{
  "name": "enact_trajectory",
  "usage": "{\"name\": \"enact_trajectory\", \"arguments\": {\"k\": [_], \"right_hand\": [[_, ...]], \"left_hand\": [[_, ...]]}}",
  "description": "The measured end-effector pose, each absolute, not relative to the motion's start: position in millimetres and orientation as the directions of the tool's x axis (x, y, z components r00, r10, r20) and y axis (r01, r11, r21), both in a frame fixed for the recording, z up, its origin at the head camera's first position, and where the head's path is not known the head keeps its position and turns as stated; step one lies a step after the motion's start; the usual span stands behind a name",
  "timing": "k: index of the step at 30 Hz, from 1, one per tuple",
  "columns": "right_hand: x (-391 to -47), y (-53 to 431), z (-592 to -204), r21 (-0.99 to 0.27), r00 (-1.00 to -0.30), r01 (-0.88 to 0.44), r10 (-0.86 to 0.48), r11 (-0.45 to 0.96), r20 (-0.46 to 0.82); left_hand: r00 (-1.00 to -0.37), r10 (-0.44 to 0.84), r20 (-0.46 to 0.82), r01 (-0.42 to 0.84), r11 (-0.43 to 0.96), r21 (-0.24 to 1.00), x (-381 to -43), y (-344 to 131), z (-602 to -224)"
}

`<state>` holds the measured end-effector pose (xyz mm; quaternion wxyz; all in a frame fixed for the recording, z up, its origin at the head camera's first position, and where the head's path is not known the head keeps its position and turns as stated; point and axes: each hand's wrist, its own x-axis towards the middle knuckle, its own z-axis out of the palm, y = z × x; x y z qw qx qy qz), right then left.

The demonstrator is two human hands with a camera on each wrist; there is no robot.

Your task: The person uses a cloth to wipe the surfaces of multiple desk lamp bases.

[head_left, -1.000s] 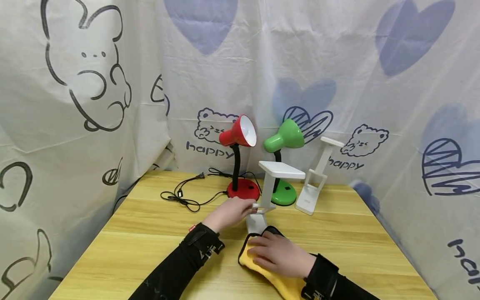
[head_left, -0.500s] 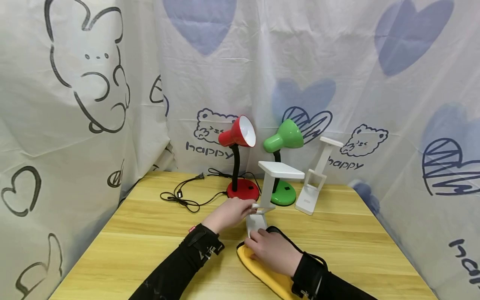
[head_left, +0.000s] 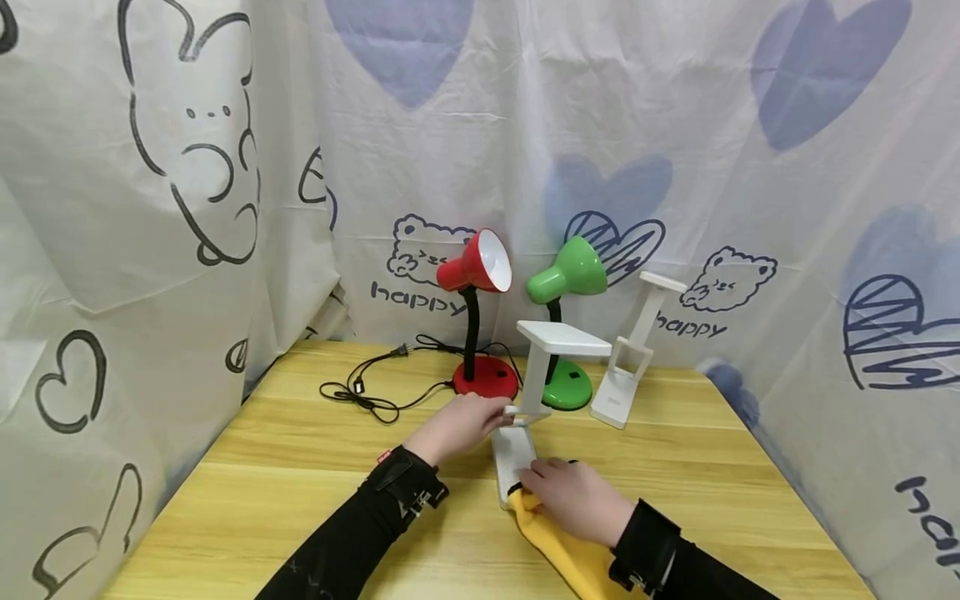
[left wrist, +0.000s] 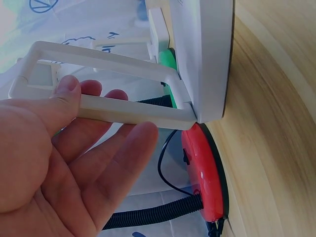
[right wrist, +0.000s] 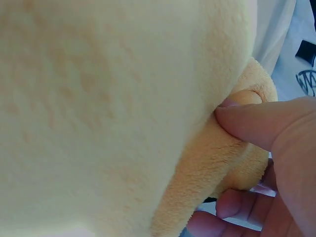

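Observation:
A folding white desk lamp [head_left: 564, 339] stands mid-table. My left hand [head_left: 461, 427] pinches one bar of its white frame [left wrist: 123, 106] between thumb and fingers, as the left wrist view shows. At the near right corner of the lamp's flat base [head_left: 513, 463], my right hand [head_left: 576, 500] holds a bunched yellow cloth [head_left: 566, 554] with dark edging. Up close in the right wrist view, the thumb presses into the fluffy cloth [right wrist: 197, 182], with fingers curled behind it. Loose cloth fills much of that view and hides the lamp there.
Behind the lamp stand a red lamp [head_left: 486, 377] and a green lamp [head_left: 567, 386], with a black cord [head_left: 363, 400] coiled to the left. A second white lamp [head_left: 617, 398] stands at back right. Printed curtains [head_left: 420, 167] enclose the wooden table [head_left: 315, 475].
My right hand went slightly left over the base, then back right with the cloth. More of the base's near end now shows. My left hand and the lamp have stayed put.

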<state>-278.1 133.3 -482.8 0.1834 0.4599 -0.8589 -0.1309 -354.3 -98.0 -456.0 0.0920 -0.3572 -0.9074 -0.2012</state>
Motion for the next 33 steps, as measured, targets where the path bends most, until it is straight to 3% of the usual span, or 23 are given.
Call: {"name": "enact_trajectory", "arguments": {"k": [8, 18, 29, 33], "right_hand": [[-282, 147, -481, 0.343, -0.538, -0.752, -0.824, 0.564, 0.177], [-280, 126, -485, 0.438, -0.485, -0.73, -0.849, 0.525, 0.21], [-278, 85, -482, 0.415, -0.434, -0.756, -0.862, 0.506, 0.26], [-276, 83, -480, 0.401, -0.455, -0.758, -0.857, 0.515, 0.242]], "left_hand": [[-0.744, 0.6, 0.293, 0.668, 0.675, 0.313, -355, -100, -456], [-0.731, 0.603, 0.32, 0.682, 0.665, 0.305, -354, -101, -457], [-0.728, 0.608, 0.317, 0.685, 0.663, 0.302, -355, -99, -458], [-0.727, 0.608, 0.32, 0.687, 0.659, 0.307, -354, -99, -456]]}}
